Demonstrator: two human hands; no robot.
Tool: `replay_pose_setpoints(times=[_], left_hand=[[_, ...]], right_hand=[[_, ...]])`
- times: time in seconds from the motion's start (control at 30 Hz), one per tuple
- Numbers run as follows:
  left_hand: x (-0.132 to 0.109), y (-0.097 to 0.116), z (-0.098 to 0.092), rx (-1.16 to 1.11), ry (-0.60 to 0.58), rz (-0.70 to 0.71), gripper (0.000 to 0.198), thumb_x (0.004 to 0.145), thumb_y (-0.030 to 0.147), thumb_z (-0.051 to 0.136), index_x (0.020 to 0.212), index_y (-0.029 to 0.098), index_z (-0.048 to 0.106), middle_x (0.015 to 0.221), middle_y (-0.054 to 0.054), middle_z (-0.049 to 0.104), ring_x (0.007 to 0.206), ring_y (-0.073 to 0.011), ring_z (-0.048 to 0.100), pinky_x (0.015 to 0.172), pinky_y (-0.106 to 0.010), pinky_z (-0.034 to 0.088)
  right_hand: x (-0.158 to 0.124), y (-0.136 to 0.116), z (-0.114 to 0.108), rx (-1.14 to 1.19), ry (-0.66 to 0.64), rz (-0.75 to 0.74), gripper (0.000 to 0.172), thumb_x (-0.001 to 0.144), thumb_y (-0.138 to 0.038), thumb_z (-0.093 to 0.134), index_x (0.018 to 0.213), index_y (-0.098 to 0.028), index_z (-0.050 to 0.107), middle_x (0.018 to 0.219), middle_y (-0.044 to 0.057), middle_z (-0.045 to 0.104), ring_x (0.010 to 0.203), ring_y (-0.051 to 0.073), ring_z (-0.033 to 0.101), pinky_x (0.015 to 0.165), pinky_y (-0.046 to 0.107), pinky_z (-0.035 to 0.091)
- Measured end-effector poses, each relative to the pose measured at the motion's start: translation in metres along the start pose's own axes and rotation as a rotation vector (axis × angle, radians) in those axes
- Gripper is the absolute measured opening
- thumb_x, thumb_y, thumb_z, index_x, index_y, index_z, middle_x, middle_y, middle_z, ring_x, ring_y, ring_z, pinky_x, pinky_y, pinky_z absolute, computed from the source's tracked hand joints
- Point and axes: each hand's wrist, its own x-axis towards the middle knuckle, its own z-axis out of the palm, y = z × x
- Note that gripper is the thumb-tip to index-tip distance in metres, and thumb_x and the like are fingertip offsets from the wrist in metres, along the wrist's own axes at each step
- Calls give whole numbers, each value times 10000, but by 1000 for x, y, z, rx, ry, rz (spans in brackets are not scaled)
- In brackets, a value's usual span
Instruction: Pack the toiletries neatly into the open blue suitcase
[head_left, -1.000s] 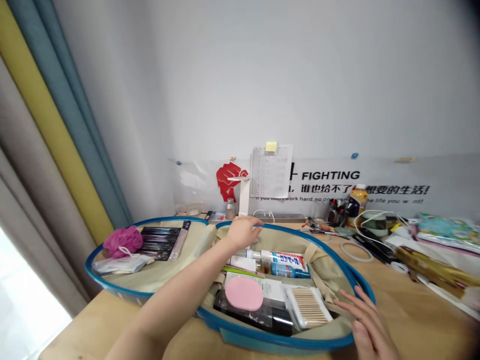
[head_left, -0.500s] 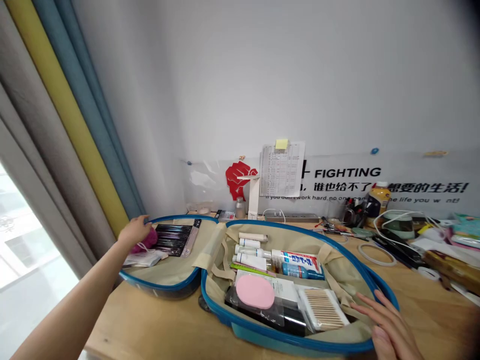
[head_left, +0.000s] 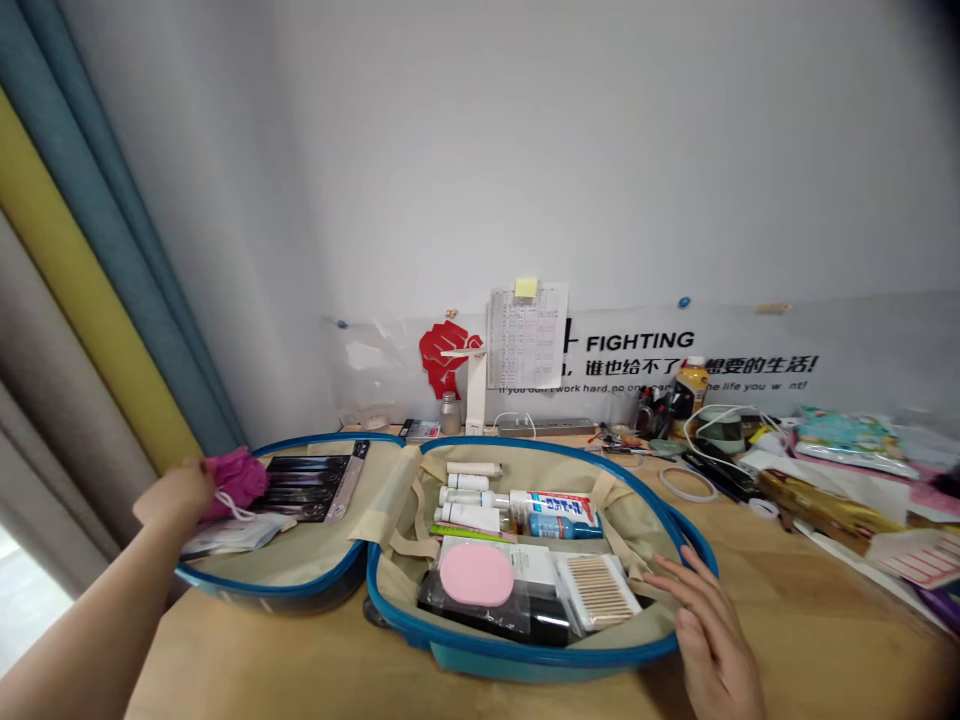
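Note:
A blue-rimmed suitcase [head_left: 450, 650] lies unfolded on the wooden desk. My left hand [head_left: 176, 493] is closed on a magenta bath puff [head_left: 238, 478] with a white cord, over the left half. Beside it lie a dark packaged brush set [head_left: 304, 485] and a pale packet [head_left: 240, 532]. At the case's right rim, my right hand [head_left: 709, 620] has its fingers stretched out and holds nothing. The right half contains a pink sponge [head_left: 476, 574], cotton swabs [head_left: 600, 590], a toothpaste box [head_left: 551, 505], a blue bottle [head_left: 566, 526] and several white tubes [head_left: 471, 518].
Behind the case stand a white lamp [head_left: 476, 395], a small jar [head_left: 450, 412] and a power strip [head_left: 555, 427]. To the right are a drink bottle [head_left: 688, 390], a white ring [head_left: 688, 485], cables and a wipes pack [head_left: 851, 440]. Curtains hang at left.
My left hand has lifted the bath puff a little off the left half, showing more of it. The view has turned rightward. My right hand stays at the rim.

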Motion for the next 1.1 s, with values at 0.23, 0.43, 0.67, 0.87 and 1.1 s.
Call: replay_pose_setpoints(times=[0.23, 0.43, 0.67, 0.87, 1.1], left_hand=[[-24, 67, -68, -163, 105, 52, 384, 969, 363, 296, 1227, 151, 486, 1290, -120, 596, 1074, -247, 610, 795, -320, 485], [-85, 188, -79, -452, 3, 497, 248, 954, 333, 429, 1134, 198, 531, 1148, -55, 671, 905, -178, 643, 781, -280, 468], [-196, 323, -25, -673, -318, 903, 234, 939, 343, 555, 1061, 150, 610, 999, -40, 662, 833, -148, 639, 765, -344, 541], [-242, 364, 9, -707, -449, 983, 280, 930, 357, 571, 1126, 160, 600, 1101, -64, 640, 938, -179, 633, 824, -392, 546], [-256, 372, 16, -703, -538, 1152, 269, 928, 356, 571, 1115, 166, 609, 1145, -72, 630, 997, -193, 620, 869, -416, 530]], right_hand=[[1, -4, -1, 18, -5, 47, 285, 969, -322, 355, 1036, -253, 623, 1123, 85, 658, 1258, 311, 506, 899, 529, 478], [3, -6, -2, 27, -4, 65, 280, 963, -330, 375, 1016, -259, 640, 1108, 74, 668, 1252, 302, 513, 891, 512, 493], [-1, -7, -1, 36, 18, 83, 293, 965, -334, 377, 1012, -257, 656, 1107, 72, 677, 1255, 289, 512, 925, 518, 490], [0, -8, -1, 51, 16, 109, 310, 963, -362, 385, 994, -258, 675, 1113, 67, 683, 1259, 287, 513, 931, 516, 497], [0, -8, -3, 57, 3, 124, 327, 960, -376, 384, 986, -255, 686, 1111, 73, 687, 1261, 292, 513, 937, 531, 498]])
